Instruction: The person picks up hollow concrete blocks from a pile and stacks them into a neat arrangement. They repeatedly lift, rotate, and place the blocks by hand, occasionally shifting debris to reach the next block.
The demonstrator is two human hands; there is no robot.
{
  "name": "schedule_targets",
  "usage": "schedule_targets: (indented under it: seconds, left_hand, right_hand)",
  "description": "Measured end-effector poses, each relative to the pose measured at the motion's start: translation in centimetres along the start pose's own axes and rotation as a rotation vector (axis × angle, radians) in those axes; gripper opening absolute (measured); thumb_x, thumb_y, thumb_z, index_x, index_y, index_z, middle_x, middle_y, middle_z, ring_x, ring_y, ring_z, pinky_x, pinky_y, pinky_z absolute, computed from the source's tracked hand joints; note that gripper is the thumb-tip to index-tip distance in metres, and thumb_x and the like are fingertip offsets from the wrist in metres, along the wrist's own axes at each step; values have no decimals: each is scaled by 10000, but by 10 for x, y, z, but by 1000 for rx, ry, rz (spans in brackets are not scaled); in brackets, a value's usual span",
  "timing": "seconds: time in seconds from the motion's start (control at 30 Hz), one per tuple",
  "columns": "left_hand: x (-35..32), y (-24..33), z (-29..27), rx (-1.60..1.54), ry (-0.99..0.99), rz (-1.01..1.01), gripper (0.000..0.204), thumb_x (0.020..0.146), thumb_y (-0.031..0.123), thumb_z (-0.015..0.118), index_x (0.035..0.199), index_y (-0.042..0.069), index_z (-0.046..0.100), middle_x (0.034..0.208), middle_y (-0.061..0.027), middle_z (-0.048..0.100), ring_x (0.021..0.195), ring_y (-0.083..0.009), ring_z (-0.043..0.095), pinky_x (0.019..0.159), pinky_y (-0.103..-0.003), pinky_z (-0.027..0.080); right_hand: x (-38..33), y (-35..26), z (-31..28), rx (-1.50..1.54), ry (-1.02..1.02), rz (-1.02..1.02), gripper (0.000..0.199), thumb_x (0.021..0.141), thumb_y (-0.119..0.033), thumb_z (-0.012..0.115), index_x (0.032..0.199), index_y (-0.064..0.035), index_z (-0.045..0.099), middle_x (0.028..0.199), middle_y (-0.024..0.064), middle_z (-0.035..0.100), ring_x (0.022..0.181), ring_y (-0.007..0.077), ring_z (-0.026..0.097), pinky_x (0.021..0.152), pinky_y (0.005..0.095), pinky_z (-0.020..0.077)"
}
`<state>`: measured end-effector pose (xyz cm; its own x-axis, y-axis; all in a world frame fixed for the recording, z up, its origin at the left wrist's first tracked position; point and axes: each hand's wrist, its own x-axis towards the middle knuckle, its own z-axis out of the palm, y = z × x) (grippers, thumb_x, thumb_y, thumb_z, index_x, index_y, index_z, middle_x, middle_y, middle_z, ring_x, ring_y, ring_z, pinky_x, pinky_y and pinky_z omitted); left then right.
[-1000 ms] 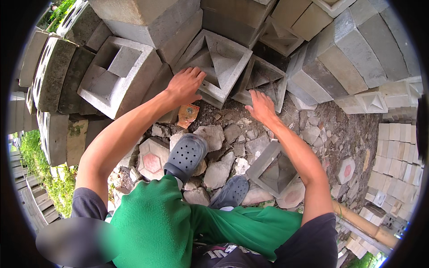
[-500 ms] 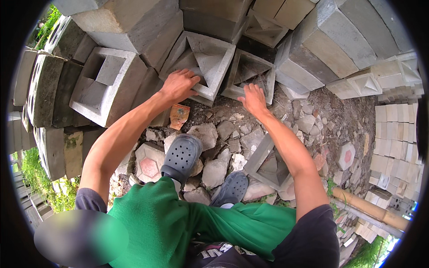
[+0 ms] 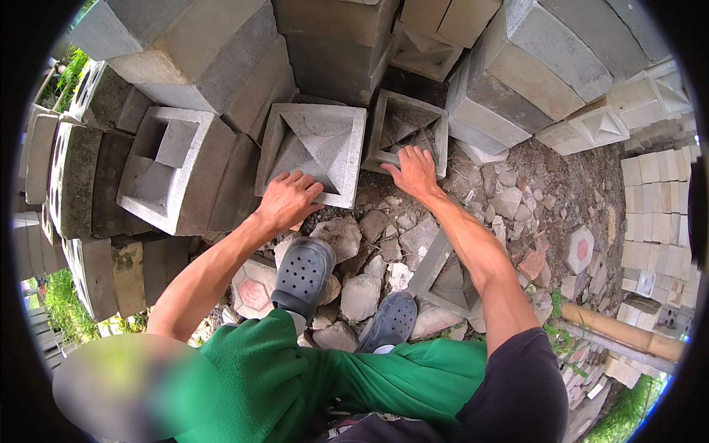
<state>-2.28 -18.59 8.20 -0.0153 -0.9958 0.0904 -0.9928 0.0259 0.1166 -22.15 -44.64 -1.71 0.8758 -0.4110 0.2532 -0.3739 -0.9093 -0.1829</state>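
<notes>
Concrete block stacks: I see these along the far side.
Left breeze block: beyond the clogs, recessed face showing.
Right breeze block: just right of it.
Left hand: half closed, fingers hooked on the left unit's near rim.
Right hand: partly curled at the right unit's near rim; I cannot tell whether it grips.

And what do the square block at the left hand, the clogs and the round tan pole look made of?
Square block at the left hand: probably cast concrete, matte grey, grainy.
Clogs: likely moulded foam or rubber, dull grey, with holes through the upper.
Pole: perhaps bamboo, smooth and tan, though plastic is possible.
</notes>
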Motion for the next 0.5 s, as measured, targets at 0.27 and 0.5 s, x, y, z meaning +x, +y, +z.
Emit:
schedule_targets:
  seconds: [0.27, 0.5]
  left_hand:
    - [-10, 2, 7, -96, 51, -63, 366, 695, 297, 812, 971, 115, 655, 891, -31, 602, 895, -228, 597, 766, -368, 463]
    - [0, -5, 1, -115, 37, -28, 384, 662, 258, 827, 968, 108, 652, 873, -43, 581, 880, -242, 587, 763, -376, 455]
  right_hand:
    - [77, 18, -40, -33, 88, 69, 620, 950, -566, 524, 679, -23, 650, 706, 175, 678, 699, 344, 665, 678, 453, 506]
    - [104, 24, -42, -8, 67, 186, 615, 996, -470, 490, 651, 1, 684, 665, 200, 667, 632, 390, 664, 624, 482, 534]
